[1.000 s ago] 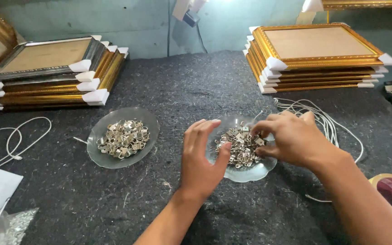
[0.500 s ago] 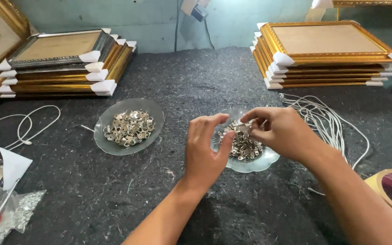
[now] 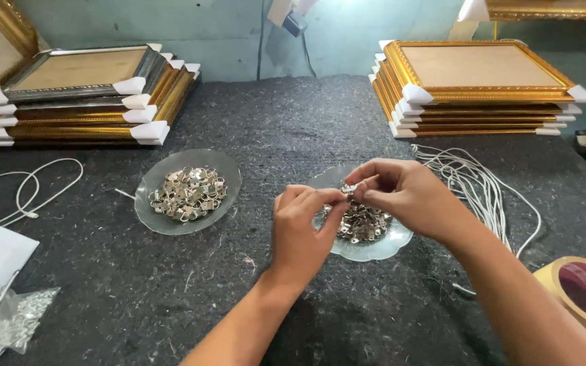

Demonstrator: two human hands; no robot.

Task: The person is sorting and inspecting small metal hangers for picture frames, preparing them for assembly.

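I see both hands together over the near glass dish (image 3: 374,249) of metal hangers: left hand (image 3: 301,234) and right hand (image 3: 405,196) pinching one small metal hanger (image 3: 348,189) between fingertips; second glass dish (image 3: 159,220) left, white cords (image 3: 483,186) right

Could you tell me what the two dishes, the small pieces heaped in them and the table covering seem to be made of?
The left dish and the right dish look like clear glass: see-through, pale-edged. The small pieces look like bright silvery metal, shiny and flat, probably frame hangers. The table covering looks like dark grey felt, matte and fuzzy with stray fibres. Both hands pinch one piece with their fingers.
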